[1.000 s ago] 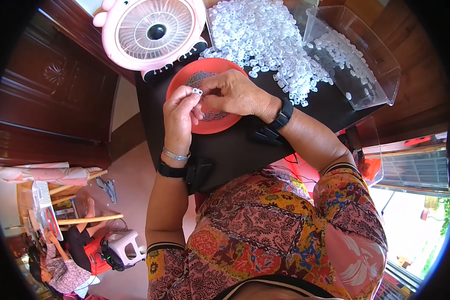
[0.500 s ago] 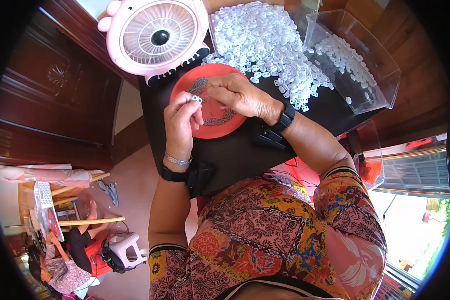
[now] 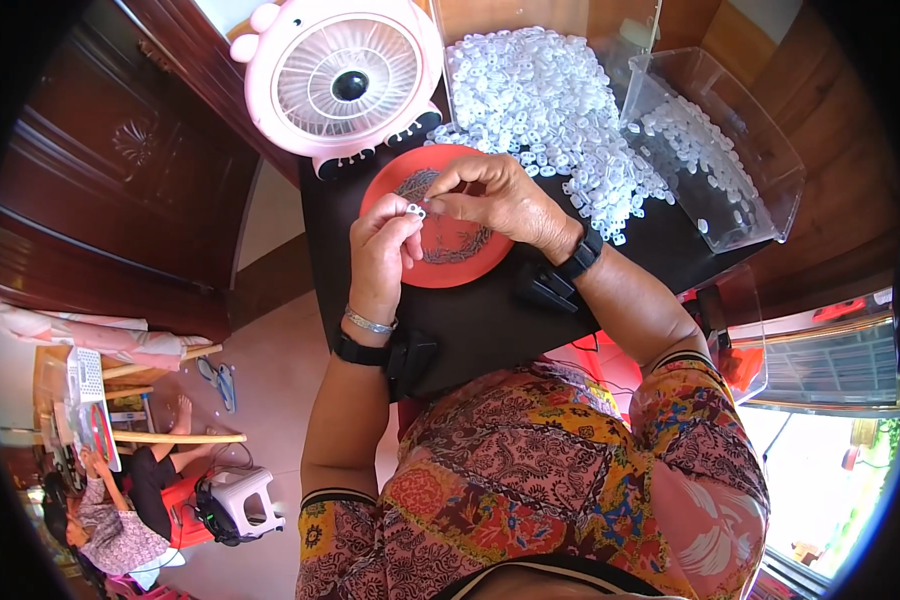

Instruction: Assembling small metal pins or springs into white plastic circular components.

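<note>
My left hand (image 3: 378, 245) pinches a small white plastic piece with two holes (image 3: 416, 211) between thumb and fingertips, above the left side of an orange-red plate (image 3: 460, 277). From the right, my right hand (image 3: 498, 203) comes close to that piece, thumb and forefinger closed together at its edge. Whatever the right fingers hold is too small to make out. Many thin grey screw-like bits (image 3: 450, 254) lie in a ring on the plate, partly hidden under both hands.
A big heap of similar white pieces (image 3: 540, 100) spreads over the dark table (image 3: 470, 335) behind the plate. To its right, a clear plastic bin (image 3: 770, 215) lies tilted with more inside. A pink animal-shaped fan (image 3: 350, 85) stands back left. Another person (image 3: 125, 535) sits at far left.
My right hand has moved from over the grey bits to the white piece in my left hand, and its fingers have straightened somewhat. The whole view has shifted slightly.
</note>
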Demonstrator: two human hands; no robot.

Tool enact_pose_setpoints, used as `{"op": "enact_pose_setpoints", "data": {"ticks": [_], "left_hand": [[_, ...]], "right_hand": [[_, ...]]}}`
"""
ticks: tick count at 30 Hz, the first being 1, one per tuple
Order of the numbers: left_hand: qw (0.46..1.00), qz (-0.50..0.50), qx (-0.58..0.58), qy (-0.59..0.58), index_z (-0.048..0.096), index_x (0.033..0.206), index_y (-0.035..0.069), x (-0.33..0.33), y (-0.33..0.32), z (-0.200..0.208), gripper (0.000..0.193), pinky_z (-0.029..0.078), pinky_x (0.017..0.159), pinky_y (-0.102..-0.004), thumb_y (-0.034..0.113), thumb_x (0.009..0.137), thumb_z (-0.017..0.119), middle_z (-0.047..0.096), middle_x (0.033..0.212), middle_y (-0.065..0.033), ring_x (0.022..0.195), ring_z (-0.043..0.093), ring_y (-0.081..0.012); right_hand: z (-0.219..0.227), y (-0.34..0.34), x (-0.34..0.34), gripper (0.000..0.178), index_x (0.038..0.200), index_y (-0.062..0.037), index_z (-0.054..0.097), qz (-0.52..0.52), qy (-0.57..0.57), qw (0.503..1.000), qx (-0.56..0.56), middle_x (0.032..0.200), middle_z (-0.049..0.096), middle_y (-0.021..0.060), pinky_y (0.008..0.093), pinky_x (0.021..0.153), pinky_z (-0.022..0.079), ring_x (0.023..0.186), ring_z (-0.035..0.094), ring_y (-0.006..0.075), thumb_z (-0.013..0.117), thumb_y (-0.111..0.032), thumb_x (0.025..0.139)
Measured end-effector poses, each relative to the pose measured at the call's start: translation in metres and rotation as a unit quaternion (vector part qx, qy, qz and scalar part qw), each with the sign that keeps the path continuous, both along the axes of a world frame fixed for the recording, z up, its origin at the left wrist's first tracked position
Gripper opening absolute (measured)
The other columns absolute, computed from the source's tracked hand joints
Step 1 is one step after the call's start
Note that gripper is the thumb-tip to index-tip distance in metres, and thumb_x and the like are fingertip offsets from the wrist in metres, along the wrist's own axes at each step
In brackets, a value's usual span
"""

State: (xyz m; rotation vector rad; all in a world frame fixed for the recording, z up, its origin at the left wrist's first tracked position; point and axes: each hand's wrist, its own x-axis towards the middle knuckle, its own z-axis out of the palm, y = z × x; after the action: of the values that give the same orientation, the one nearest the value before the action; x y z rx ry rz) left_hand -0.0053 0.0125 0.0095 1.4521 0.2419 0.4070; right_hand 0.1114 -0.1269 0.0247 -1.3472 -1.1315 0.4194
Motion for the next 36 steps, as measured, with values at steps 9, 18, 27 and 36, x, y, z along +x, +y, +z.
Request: {"op": "enact_pose_setpoints", "data": {"ticks": [9, 18, 27, 36], "left_hand": [[0.998, -0.031, 0.041, 0.031, 0.05, 0.069, 0.006, 0.0, 0.004, 0.001, 0.013, 0.034, 0.044, -0.0195, 0.013, 0.08, 0.048, 0.05, 0.059, -0.0012, 0.05, 0.048, -0.0085], [0.997, -0.044, 0.058, 0.038, 0.05, 0.069, 0.006, 0.0, 0.001, 0.001, 0.015, 0.034, 0.046, -0.0201, 0.015, 0.081, 0.049, 0.049, 0.059, -0.0009, 0.051, 0.047, -0.0081], [0.994, -0.045, 0.099, 0.008, 0.053, 0.072, 0.005, -0.002, -0.003, -0.001, 0.017, 0.03, 0.042, -0.0192, 0.016, 0.084, 0.052, 0.047, 0.055, 0.0018, 0.047, 0.042, -0.0044], [0.995, -0.027, 0.098, 0.013, 0.053, 0.072, 0.005, 0.0, -0.005, -0.004, 0.017, 0.03, 0.042, -0.0196, 0.016, 0.084, 0.052, 0.046, 0.054, 0.0018, 0.046, 0.041, -0.0045]], "right_hand": [[0.004, -0.001, 0.003, 0.006, 0.088, -0.0008, 0.062, -0.02, -0.156, 0.986, -0.049, 0.076, 0.061, 0.0051, 0.0257, 0.063, 0.045, 0.069, 0.056, 0.0113, 0.06, -0.005, 0.084], [-0.001, -0.001, 0.005, 0.006, 0.087, -0.0006, 0.061, 0.007, -0.163, 0.986, -0.027, 0.073, 0.059, 0.0067, 0.0273, 0.061, 0.044, 0.066, 0.055, 0.0138, 0.058, -0.005, 0.085], [-0.003, 0.0, 0.007, 0.007, 0.086, 0.0001, 0.059, 0.015, -0.188, 0.981, -0.034, 0.072, 0.057, 0.0078, 0.0285, 0.061, 0.044, 0.064, 0.053, 0.0166, 0.055, -0.006, 0.086], [-0.004, -0.001, 0.011, 0.012, 0.087, 0.0006, 0.06, 0.039, -0.119, 0.988, -0.09, 0.073, 0.058, 0.0031, 0.0264, 0.063, 0.044, 0.068, 0.052, 0.0093, 0.057, -0.011, 0.088]]}}
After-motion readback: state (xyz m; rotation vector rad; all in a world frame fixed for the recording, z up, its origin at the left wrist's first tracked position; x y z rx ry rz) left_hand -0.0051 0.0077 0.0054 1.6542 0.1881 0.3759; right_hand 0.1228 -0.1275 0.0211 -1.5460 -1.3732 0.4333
